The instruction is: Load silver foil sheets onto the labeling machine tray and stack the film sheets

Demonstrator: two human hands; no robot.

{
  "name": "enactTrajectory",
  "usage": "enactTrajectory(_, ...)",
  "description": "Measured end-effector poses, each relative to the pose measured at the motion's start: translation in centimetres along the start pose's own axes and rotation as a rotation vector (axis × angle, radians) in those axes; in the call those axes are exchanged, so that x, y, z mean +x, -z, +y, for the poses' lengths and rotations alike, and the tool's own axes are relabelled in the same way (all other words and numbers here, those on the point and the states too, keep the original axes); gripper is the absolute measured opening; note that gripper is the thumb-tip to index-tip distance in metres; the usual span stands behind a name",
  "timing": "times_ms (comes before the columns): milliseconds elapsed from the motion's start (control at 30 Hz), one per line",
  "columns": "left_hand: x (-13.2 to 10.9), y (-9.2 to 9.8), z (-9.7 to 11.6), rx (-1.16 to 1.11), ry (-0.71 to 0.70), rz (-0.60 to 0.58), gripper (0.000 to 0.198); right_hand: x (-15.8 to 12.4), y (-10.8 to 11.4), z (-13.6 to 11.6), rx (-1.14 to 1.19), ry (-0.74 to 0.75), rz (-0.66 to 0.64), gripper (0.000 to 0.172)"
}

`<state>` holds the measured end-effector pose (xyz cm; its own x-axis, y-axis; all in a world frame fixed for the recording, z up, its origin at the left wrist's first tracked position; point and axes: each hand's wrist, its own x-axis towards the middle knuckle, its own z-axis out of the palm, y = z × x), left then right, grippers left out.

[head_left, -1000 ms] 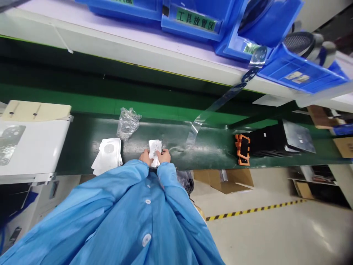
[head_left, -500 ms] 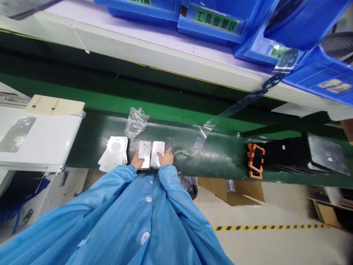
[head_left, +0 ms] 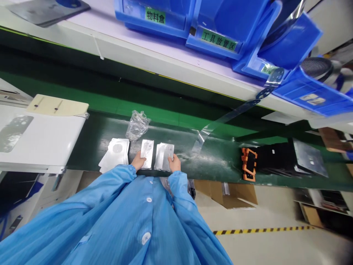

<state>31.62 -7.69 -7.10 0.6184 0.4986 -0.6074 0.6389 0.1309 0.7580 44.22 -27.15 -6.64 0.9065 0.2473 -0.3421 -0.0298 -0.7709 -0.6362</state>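
Got L hand (head_left: 138, 161) pinched on the L side of the L silvery pack (head_left: 148, 152), thumb on top; R hand (head_left: 174, 163) likewise on the R side of the R silvery stack (head_left: 163, 156), thumb over the top sheet. Can't tell how tight, either hand. Both packs side by side nr. front edge of the green bench (head_left: 215, 158), w/ a narrow gap between. Biggest risk, prob.: slippage in the R silvery stack, b/c of uneven, fanned edges on the L & no visible bracing there; could shed a sheet or two w/ a quick lift or lopsided squeeze. Less likely w/ the L silvery pack, given neater edges. Dropped sheets, poss. straight to the floor (head_left: 264, 209), b/c of that close front edge. Also poss. mix-up, w/ such similar looks & so little space between. Smudges too, from bare fingertips on shiny faces. Further L, white sheet pile (head_left: 116, 156) right by the L sleeve (head_left: 118, 180), can't tell if touching; could get dragged askew by a careless elbow. Crumpled clear bag (head_left: 138, 126) just beyond the L silvery pack, so poss. snag w/ a push fwd. Hanging film strip (head_left: 202, 137) off to the R, poss. catch w/ a wide R reach.
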Motion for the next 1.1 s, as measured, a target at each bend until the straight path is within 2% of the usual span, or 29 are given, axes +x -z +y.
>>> enactTrajectory(167,-1.1,0.0,1.2,-0.097,-0.038,-0.045,0.041,-1.6,-1.0,-2.7,0.066,0.047,0.069,0.029)
enactTrajectory(333,-3.3,0.3,2.9,-0.157,-0.114,-0.114,0.030,-4.2,-3.5,-7.1,0.477,0.153,-0.099,0.034)
enactTrajectory(400,-4.1,1.3,3.5,-0.165,-0.133,-0.111,0.029,-5.5,-4.0,-8.8,0.574,0.192,-0.132,0.035)
enactTrajectory(467,-4.7,2.9,4.1,-0.172,-0.134,-0.065,0.042,-7.0,-4.3,-9.9,0.639,0.195,-0.143,0.036)
enactTrajectory(533,-5.1,4.7,4.8,-0.263,-0.132,-0.041,0.056,-8.8,-4.7,-10.6,0.719,0.173,-0.213,0.039)
enactTrajectory(600,-5.5,6.3,5.5,-0.442,-0.093,-0.165,0.058,-10.8,-5.2,-10.9,0.767,0.156,-0.359,0.043)
enactTrajectory(700,-6.5,7.8,6.1,-0.681,0.009,-0.571,0.053,-13.1,-5.7,-10.9,0.745,0.157,-0.557,0.047)
enactTrajectory(733,-6.8,8.1,6.1,-0.714,0.035,-0.680,0.053,-13.5,-5.6,-10.8,0.722,0.165,-0.597,0.047)
enactTrajectory(800,-7.6,8.5,5.8,-0.736,0.064,-0.778,0.055,-13.7,-5.1,-10.5,0.645,0.206,-0.665,0.047)
enactTrajectory(900,-8.6,8.8,4.2,-0.724,0.097,-0.752,0.054,-12.8,-3.1,-10.3,0.439,0.297,-0.815,0.042)
enactTrajectory(967,-9.3,8.8,2.9,-0.720,0.112,-0.708,0.049,-11.7,-1.3,-10.5,0.321,0.306,-0.873,0.038)
enactTrajectory(1033,-9.9,8.7,1.6,-0.758,0.134,-0.701,0.041,-10.5,0.2,-11.4,0.278,0.293,-0.819,0.033)
enactTrajectory(1100,-10.6,8.8,0.8,-0.825,0.152,-0.747,0.034,-9.4,1.1,-12.9,0.284,0.314,-0.655,0.032)
